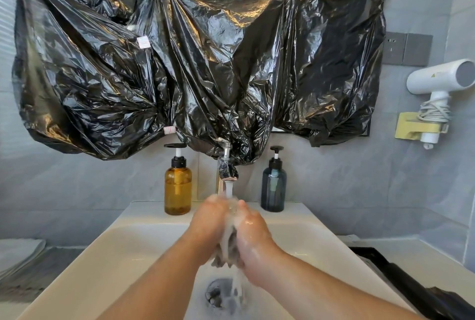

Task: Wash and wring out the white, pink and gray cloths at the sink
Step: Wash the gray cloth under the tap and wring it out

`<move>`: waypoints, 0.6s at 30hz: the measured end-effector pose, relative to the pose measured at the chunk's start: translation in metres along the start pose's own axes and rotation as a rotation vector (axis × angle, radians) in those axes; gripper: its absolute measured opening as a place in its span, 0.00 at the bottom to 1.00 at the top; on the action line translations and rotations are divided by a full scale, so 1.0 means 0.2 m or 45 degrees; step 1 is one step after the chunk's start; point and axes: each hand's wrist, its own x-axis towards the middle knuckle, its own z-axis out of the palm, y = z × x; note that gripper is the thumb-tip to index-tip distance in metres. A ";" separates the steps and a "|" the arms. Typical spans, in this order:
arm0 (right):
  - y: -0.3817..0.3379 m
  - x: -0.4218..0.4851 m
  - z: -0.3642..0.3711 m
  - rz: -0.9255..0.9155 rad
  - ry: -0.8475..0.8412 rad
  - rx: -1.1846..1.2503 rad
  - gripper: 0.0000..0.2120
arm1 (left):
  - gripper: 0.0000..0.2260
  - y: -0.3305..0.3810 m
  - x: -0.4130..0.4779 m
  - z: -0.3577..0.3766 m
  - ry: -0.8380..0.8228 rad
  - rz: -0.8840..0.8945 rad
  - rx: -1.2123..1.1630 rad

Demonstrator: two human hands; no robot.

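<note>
Item 1. Gray cloth (228, 245): wet and bunched, held directly below the faucet (226, 174), in the running water. It is squeezed between both hands, and its lower end hangs out beneath them.

Item 2. Left hand (209, 220): just below and left of the faucet. Its fingers are curled round the cloth and press it toward the other hand; the fingertips are hidden.

Item 3. Right hand (254, 240): just below and right of the faucet, wet and glossy. Its fingers are closed together round the cloth and touch the left hand through it.

Item 4. Sink (102, 255): white basin under the faucet. The drain (218, 294) lies straight below the spout, and water falls from the cloth onto it.

Item 5. Amber pump bottle (178, 186): upright on the sink ledge, left of the faucet.

Item 6. Dark blue pump bottle (273, 188): upright on the ledge, right of the faucet.

Item 7. Black plastic sheeting (200, 50): taped to the wall above the faucet. Its lowest fold drapes over the faucet's top.

Item 8. White hair dryer (439, 78): wall-mounted, far right of and above the faucet.
</note>
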 end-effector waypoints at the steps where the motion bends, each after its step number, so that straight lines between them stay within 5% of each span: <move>1: -0.04 0.00 -0.02 0.040 0.070 -0.008 0.19 | 0.14 0.02 -0.01 0.00 -0.075 -0.022 0.077; 3: -0.12 0.01 0.00 0.028 0.133 -0.300 0.16 | 0.16 0.07 -0.05 0.00 -0.164 -0.074 0.235; 6: -0.13 -0.01 -0.09 0.007 0.020 -0.209 0.18 | 0.12 0.04 -0.03 0.00 -0.264 -0.137 -0.035; 9: -0.13 -0.01 -0.14 0.107 0.121 0.292 0.10 | 0.15 0.01 -0.03 -0.06 -0.348 -0.294 -0.229; 12: -0.14 -0.03 -0.16 0.002 0.085 0.405 0.15 | 0.23 -0.02 -0.04 -0.09 -0.453 -0.496 -0.355; 15: -0.13 -0.04 -0.13 -0.083 0.102 0.270 0.18 | 0.25 -0.03 -0.03 -0.08 -0.388 -0.553 -0.741; 18: -0.13 -0.07 -0.08 -0.232 0.112 0.011 0.09 | 0.19 -0.02 0.00 -0.06 -0.129 -0.448 -0.750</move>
